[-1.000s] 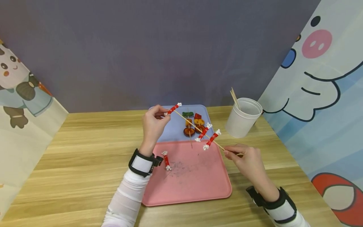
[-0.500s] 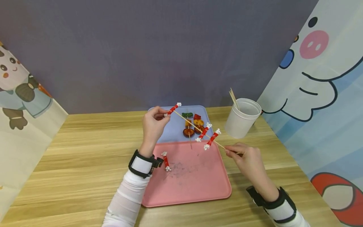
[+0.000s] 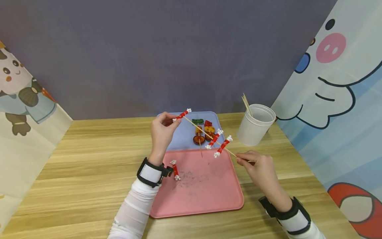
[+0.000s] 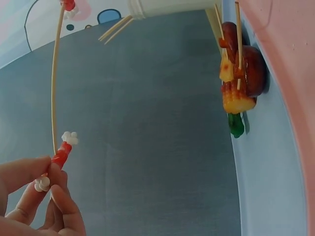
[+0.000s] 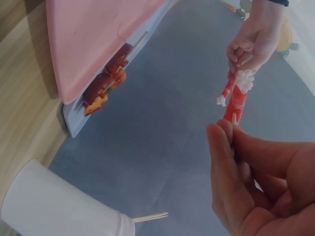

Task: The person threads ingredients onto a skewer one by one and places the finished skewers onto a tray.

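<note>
My left hand [image 3: 161, 131] pinches a small red piece with white knobbed ends [image 3: 183, 114] at the far tip of a thin bamboo skewer [image 3: 195, 126]. In the left wrist view, thumb and fingers close round the lower part of this red piece [image 4: 60, 155]. My right hand [image 3: 262, 167] pinches the skewer near its other end. Two more such pieces, a middle one [image 3: 213, 140] and one nearer my right hand [image 3: 223, 146], sit crosswise on the stick. It is held slanting above the trays. A fourth, loose red piece [image 3: 175, 170] lies on the pink tray [image 3: 206, 196].
Behind the pink tray is a blue tray [image 3: 179, 139] holding two skewers of toy food, with mushroom [image 3: 199, 139], corn and green pieces. A white tub [image 3: 253, 131] with several bamboo skewers [image 3: 246, 103] stands at the right. A grey wall closes the back of the wooden table [image 3: 89, 159].
</note>
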Motion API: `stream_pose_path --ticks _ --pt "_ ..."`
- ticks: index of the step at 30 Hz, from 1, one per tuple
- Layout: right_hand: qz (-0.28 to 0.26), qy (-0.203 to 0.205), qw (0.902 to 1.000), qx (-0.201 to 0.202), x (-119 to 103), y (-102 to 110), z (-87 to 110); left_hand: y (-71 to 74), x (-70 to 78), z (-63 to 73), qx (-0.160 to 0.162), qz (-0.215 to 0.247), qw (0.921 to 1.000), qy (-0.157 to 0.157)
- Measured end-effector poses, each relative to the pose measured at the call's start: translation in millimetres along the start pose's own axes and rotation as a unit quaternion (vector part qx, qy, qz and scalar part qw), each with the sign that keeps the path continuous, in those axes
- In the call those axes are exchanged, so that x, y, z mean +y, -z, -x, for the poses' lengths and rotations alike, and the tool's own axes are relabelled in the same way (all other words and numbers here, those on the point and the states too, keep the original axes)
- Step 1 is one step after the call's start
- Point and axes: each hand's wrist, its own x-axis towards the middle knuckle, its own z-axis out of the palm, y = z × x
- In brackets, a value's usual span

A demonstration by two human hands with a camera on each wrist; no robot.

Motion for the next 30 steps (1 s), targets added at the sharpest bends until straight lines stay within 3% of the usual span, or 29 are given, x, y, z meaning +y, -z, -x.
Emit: stream_pose_path --ticks 9,19,26,30 --pt "0.008 0.004 1.0000 0.000 -1 1 0.1 -5.0 1.2 3.4 0.007 -0.013 0.9993 -0.034" --pt "0.005 0.003 1.0000 0.004 -1 1 0.9 -7.7 0.4 5.8 0.005 -0.031 0.9992 -0.026" --pt "0.000 0.002 1.0000 -0.004 -3 -1 1.4 -15.1 3.5 11.8 -0.034 -0.064 0.9968 -0.032" --pt "0.000 -0.005 1.0000 -0.007 -3 -2 2.2 -18.0 5.1 14.1 -0.038 -0.076 0.9959 -0.030"
